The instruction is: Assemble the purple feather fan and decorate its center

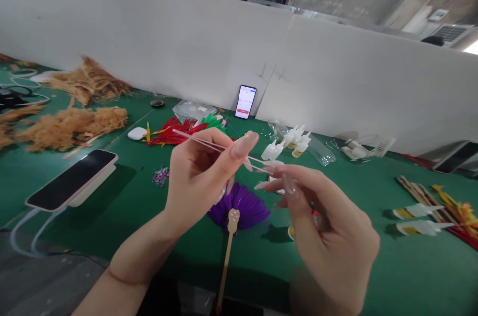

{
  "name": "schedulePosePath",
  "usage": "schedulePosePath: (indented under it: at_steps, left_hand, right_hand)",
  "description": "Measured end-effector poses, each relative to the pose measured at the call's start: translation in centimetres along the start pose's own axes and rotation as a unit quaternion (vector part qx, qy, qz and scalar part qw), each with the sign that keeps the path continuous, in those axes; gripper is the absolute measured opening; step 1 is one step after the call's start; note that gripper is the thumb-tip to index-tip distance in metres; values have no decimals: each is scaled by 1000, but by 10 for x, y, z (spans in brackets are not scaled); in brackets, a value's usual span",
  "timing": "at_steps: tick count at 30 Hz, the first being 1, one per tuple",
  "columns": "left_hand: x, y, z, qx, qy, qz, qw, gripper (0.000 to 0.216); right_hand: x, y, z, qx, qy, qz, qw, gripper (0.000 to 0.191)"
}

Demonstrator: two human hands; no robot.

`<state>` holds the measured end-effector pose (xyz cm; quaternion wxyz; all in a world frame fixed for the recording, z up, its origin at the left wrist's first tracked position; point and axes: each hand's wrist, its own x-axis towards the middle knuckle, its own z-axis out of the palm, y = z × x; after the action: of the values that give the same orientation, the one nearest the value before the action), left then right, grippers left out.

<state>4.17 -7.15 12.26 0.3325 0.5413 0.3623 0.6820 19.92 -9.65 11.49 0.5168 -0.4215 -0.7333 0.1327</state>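
My left hand (209,171) is closed around a pair of thin, pale tweezers (257,161), the two slim prongs pointing right. Their tips meet the fingertips of my right hand (324,226), which are pinched together; whatever they hold is too small to make out. Below both hands lies a purple feather fan (246,209) with a slim wooden handle (226,266) running toward the table's near edge. Small pale beads sit on the handle's rounded head (233,215). Behind my right fingers a small bottle (291,232) is mostly hidden.
Glue bottles (414,211) lie at right near a bundle of sticks (414,189); several more stand at the back (298,142). Red feathers (172,132), sequins (161,175), brown fibre (74,127) and a power-bank-backed phone (74,179) occupy the left. Another phone (245,102) leans on the partition.
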Motion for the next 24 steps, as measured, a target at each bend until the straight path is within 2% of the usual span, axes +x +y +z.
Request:
schedulePosePath:
  at_steps: [11,19,24]
  left_hand:
    - [-7,4,2,-24,-11,11,1000,29]
    - [-5,0,-3,-38,-34,35,998,26]
    - [-4,1,-7,-33,-51,39,997,25]
  right_hand:
    - [-2,-7,2,81,-3,38,996,21]
    - [-1,-6,-2,159,-51,56,984,22]
    - [-1,-3,-5,238,-91,71,964,27]
